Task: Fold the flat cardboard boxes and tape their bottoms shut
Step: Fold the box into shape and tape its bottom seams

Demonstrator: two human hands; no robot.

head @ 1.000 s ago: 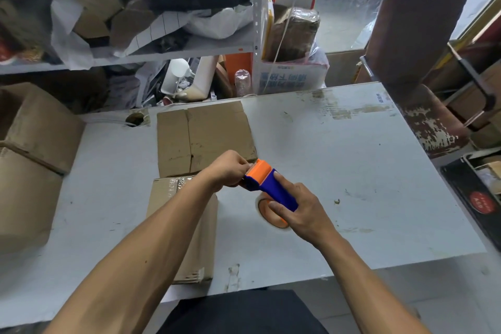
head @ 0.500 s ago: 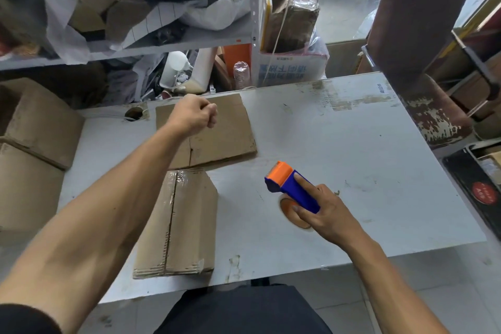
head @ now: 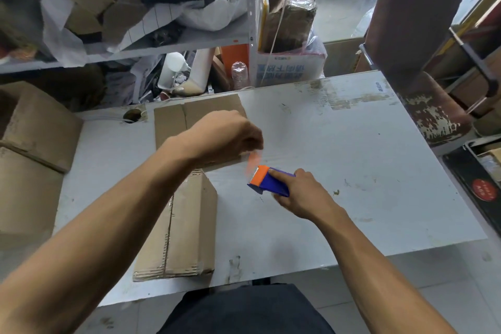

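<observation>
My right hand [head: 301, 195] grips a blue and orange tape dispenser [head: 267, 182] just above the grey table [head: 366, 176]. My left hand [head: 227, 135] hovers just up and left of the dispenser, fingers curled, pinching a thin strip of clear tape [head: 253, 161] that runs down to the dispenser's orange end. A folded cardboard box [head: 187, 225] lies on its side near the table's front edge, partly under my left forearm, clear tape on its far end. A flat cardboard box [head: 173, 122] lies behind it, half hidden by my left hand.
Two brown cardboard boxes [head: 35, 127] are stacked at the left edge. A cluttered shelf [head: 162, 46] stands behind the table. A worn brown chair [head: 417, 24] is at the right, with a dark bin [head: 477, 187] beside the table's right edge.
My left hand swung out over the flat cardboard, then came back toward the dispenser. My right hand moved the dispenser a little to the right and off the folded box.
</observation>
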